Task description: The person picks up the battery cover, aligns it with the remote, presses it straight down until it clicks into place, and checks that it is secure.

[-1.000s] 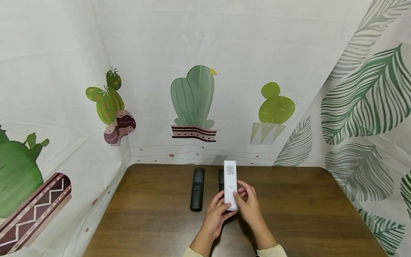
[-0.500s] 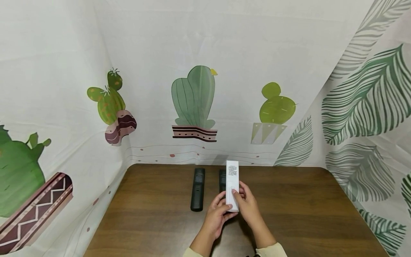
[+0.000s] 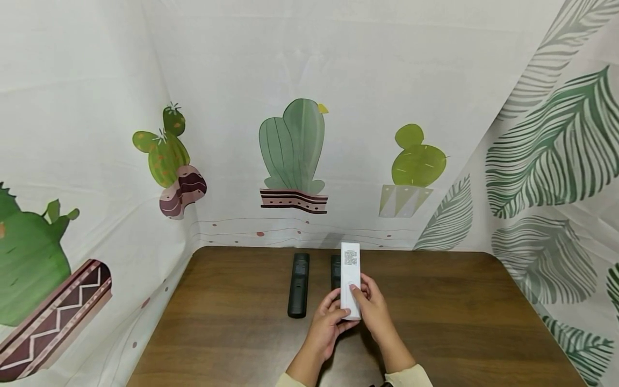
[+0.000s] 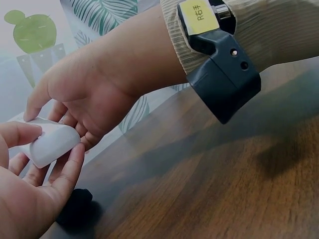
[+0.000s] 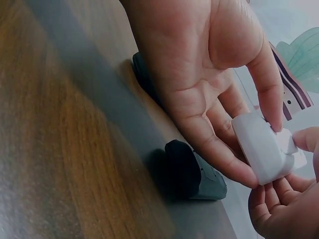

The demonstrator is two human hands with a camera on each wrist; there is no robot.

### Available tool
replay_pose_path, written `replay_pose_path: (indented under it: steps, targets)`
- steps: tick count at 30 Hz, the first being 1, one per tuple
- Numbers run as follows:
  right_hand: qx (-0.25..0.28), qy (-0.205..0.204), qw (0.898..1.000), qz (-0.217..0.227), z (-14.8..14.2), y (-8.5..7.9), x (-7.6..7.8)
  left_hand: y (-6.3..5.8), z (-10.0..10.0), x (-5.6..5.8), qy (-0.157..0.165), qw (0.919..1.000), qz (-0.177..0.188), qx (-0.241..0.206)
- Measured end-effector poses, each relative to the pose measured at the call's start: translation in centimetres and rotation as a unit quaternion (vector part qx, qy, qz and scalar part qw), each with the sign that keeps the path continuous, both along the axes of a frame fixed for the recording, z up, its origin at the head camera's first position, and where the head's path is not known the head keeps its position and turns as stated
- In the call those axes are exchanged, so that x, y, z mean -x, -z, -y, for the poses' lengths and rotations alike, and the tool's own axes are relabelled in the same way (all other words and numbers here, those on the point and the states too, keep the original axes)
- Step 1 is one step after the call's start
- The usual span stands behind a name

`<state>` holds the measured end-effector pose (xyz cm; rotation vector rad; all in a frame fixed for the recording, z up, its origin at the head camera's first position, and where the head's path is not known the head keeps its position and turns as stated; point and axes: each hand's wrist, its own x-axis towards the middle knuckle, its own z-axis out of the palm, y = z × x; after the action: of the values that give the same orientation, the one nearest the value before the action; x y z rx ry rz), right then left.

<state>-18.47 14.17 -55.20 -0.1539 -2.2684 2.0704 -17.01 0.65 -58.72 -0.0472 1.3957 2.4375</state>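
Note:
A white remote control [image 3: 350, 269] stands raised over the table, its back with a printed label facing the head camera. My left hand [image 3: 325, 329] grips its lower end, thumb on the face and fingers underneath. From the other side my right hand [image 3: 374, 312] holds it, the thumb pressing on the back below the label. In the left wrist view the remote's rounded white end [image 4: 57, 144] sits between both hands. Partly hidden behind the white remote lies a black remote [image 3: 336, 271]; another black remote [image 3: 297, 285] lies to the left, back up.
Under everything is a brown wooden table [image 3: 222, 322]. A white cloth [image 3: 358, 64] printed with cacti and leaves hangs behind it and at the sides. A dark wrist camera mount [image 4: 224, 74] is strapped over the right sleeve.
The white remote has shifted slightly right. My right thumb has slid up from its lower right edge onto the middle of its back. Over the last half second both hands stay nearly still.

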Motion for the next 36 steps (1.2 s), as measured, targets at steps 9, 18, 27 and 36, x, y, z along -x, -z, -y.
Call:
replay_pose_path:
  steps: [9,18,27,36]
  targets:
    - [0.003,0.0,1.0,-0.001,0.02,-0.1,-0.19,0.11,-0.07,-0.03,-0.001,1.0,0.004,0.0]
    - [0.012,0.005,1.0,0.005,0.16,-0.05,-0.12,0.24,-0.07,-0.1,-0.002,1.0,0.008,0.001]
    - [0.017,0.01,1.0,0.006,0.2,0.07,0.0,0.22,-0.06,-0.15,-0.002,0.9999,0.01,0.001]
    - [0.012,0.013,1.0,0.004,0.17,0.09,-0.12,0.35,-0.11,-0.23,0.0,0.9999,0.013,0.001]
